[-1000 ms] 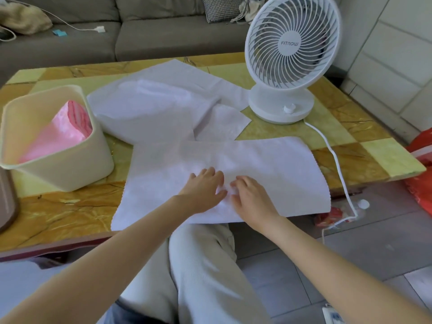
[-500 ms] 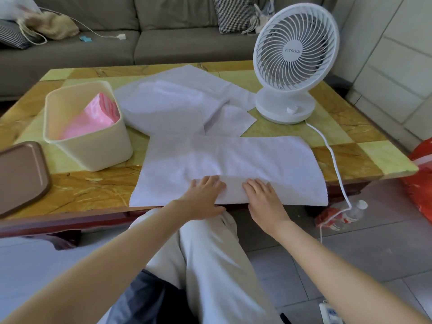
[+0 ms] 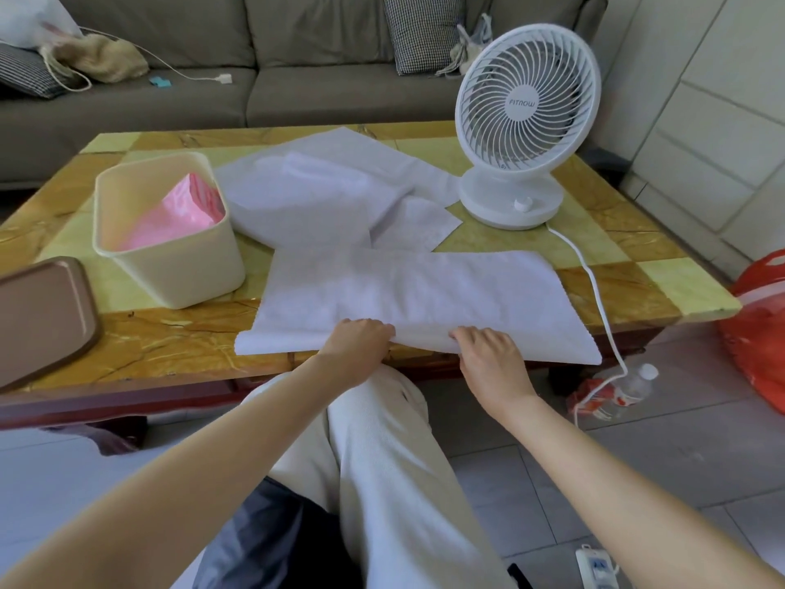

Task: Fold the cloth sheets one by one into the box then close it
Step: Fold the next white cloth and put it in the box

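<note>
At the counter's (image 3: 140, 346) near edge a white sheet (image 3: 424, 291) lies spread flat, its near hem reaching just past that edge. Both hands grip this hem near its middle: the left hand (image 3: 357, 346) has its fingers curled over the cloth, and the right hand (image 3: 488, 354), just beside it, pinches the hem with fingers on top, lifting it slightly so a shallow fold rises between them. The rest of the sheet stretches away from the hands and out to both sides, touching the counter. Behind it, toward the far edge, more sheets (image 3: 323, 193) lie in a loose overlapping pile. The box (image 3: 178, 269), cream and open-topped, stands toward the left edge, beside the sheet's left end and well apart from the hands; a pink cloth (image 3: 174, 218) sits inside it. A brown lid (image 3: 42, 316) lies at the near left corner. A white fan (image 3: 518, 121) stands toward the far right corner, its cord (image 3: 594, 291) trailing off the right side.
</note>
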